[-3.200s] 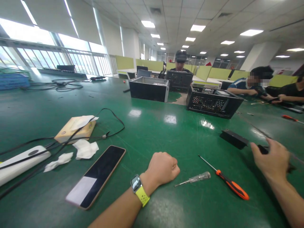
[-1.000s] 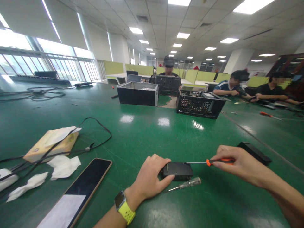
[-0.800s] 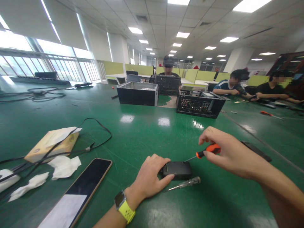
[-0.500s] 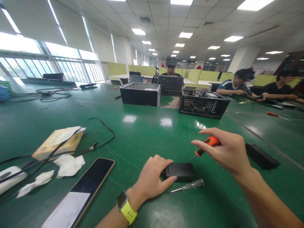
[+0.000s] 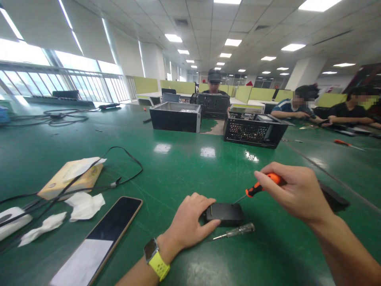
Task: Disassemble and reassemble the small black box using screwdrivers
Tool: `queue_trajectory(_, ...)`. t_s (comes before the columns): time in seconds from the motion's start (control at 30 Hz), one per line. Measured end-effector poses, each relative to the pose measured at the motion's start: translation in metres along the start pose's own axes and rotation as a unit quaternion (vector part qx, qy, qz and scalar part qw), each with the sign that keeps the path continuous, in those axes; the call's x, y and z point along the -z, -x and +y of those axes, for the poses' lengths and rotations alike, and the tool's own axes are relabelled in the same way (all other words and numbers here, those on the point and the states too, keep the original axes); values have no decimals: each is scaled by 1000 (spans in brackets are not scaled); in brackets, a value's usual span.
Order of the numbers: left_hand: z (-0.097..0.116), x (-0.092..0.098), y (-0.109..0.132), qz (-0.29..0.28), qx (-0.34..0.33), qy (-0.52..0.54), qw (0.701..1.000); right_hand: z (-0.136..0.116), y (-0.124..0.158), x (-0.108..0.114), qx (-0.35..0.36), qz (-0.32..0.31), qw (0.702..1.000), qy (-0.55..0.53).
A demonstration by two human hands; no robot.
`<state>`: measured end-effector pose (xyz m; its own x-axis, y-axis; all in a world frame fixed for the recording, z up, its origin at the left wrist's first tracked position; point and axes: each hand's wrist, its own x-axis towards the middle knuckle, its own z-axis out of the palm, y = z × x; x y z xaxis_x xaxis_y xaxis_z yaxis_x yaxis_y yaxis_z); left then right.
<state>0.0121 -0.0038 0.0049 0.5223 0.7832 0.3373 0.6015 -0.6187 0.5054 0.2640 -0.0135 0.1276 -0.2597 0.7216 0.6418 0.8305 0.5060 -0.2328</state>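
A small black rectangular box (image 5: 226, 213) lies flat on the green tabletop (image 5: 178, 174). My left hand (image 5: 192, 218) grips its left end between thumb and fingers. In my right hand (image 5: 294, 190) is an orange-and-black screwdriver (image 5: 254, 190), its handle held between thumb and curled fingers. The shaft slants down to the left, and its tip meets the box's far edge near the right corner. Just in front of the box lies a second screwdriver (image 5: 238, 231) with a clear handle, close to my left thumb.
At left are a phone (image 5: 98, 238), crumpled tissues (image 5: 85, 206), a tissue pack (image 5: 71, 178) and cables. Two computer cases (image 5: 175, 119) (image 5: 254, 129) stand farther back. A dark piece (image 5: 335, 196) lies behind my right wrist. Several people sit around the table.
My right hand has shifted right and closed more around the orange screwdriver, whose handle now leans lower to the right. My left hand stays on the black box.
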Motion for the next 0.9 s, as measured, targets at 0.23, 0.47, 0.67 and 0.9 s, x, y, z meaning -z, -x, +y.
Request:
queue_trajectory(0.23,0,2,-1,-7,-6,-9,1000,-10,1,-7,12,-7,999,-52)
queue_trajectory(0.47,0,2,-1,-1,-9,-12,1000,-13,0,-10,23,-11,998,-61)
queue_trajectory(0.67,1,1,-1,-4,-10,-12,1000,-14,0,-11,32,-15,998,-56)
queue_trajectory(0.9,-1,1,-2,-2,-11,-12,1000,-13,1,-11,34,-16,998,-49)
